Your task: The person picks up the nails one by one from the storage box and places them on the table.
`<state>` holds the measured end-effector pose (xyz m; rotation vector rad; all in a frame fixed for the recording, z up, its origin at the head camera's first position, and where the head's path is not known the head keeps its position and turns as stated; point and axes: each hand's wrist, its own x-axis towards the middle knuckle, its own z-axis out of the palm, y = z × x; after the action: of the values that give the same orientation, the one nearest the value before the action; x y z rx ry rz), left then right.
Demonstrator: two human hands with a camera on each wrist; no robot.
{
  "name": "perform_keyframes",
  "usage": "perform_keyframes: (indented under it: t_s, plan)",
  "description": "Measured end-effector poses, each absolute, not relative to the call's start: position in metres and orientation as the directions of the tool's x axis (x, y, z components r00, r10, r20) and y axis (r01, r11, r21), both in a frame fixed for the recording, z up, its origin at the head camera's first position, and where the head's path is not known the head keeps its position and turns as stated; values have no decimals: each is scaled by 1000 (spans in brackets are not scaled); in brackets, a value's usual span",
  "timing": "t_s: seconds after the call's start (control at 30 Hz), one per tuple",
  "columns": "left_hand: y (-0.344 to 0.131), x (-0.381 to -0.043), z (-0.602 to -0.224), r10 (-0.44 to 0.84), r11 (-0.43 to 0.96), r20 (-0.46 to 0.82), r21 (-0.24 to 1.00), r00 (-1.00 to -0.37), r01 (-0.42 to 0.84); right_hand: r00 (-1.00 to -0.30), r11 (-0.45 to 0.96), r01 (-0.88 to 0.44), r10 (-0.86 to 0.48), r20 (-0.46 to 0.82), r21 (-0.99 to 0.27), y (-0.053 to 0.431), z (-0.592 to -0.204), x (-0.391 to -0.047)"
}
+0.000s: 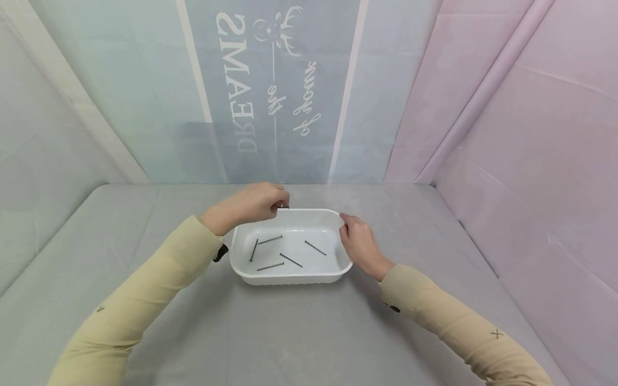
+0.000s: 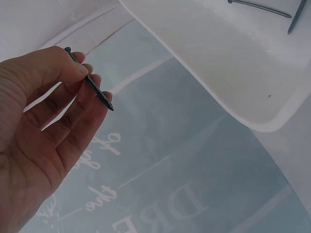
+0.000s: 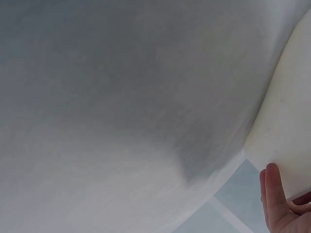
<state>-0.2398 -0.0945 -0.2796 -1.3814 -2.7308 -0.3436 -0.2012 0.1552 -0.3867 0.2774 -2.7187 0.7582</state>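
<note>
A white rectangular basin [image 1: 289, 279] with rounded corners stands on the table, and several loose dark nails [image 1: 270, 266] lie scattered on its floor. Over the basin's far rim, my left hand [image 1: 256, 203] pinches one more nail [image 2: 99, 91] between thumb and fingertips. In the left wrist view that nail slants with its head at the upper left and its point at the lower right. My right hand [image 1: 359, 242] grips the basin's right rim, thumb on the inside. Its fingers [image 3: 274, 187] lie along the outer wall in the right wrist view.
A grey cloth covers the table [image 1: 289, 338]. Behind it hangs a blue-green cloth [image 1: 289, 155] with mirrored lettering. Pink cloth [image 1: 536, 161] walls the right side and pale cloth [image 1: 53, 177] the left.
</note>
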Motion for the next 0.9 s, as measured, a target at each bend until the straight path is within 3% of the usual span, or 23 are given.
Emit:
perform_keyframes:
  t_s: [0.37,0.9]
  plan:
    - [-113,-243,-276,720,624,199,236,-665,745,-941,850,-254,-107,320,-461,154,-385,-201]
    - [-138,-252,-278,653,628,288,312,-701,713,-927,844,-278,-112,357,-459,155,-386,-201]
